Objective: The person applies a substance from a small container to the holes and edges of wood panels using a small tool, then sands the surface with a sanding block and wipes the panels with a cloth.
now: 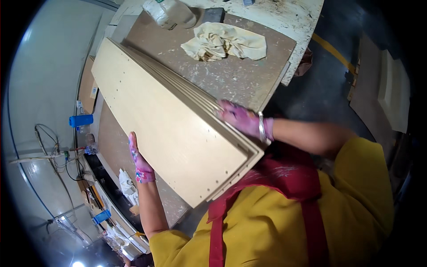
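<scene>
A stack of long, pale wooden panels lies slantwise in front of me, its near end close to my apron. Small drilled holes dot the top panel near both ends. My left hand, in a pink patterned glove, rests along the stack's left long edge with its fingers pointing away from me; part of it may be hidden by the panel. On the opposite long edge, my right hand in a similar glove grips the layered sides, slightly blurred. The panels are fanned a little out of line, so several edges show on the right.
Beneath the stack is a brown, paint-specked work board. A crumpled cream cloth, a clear plastic container and a dark block sit at its far side. Blue-topped bottles and cables are at left.
</scene>
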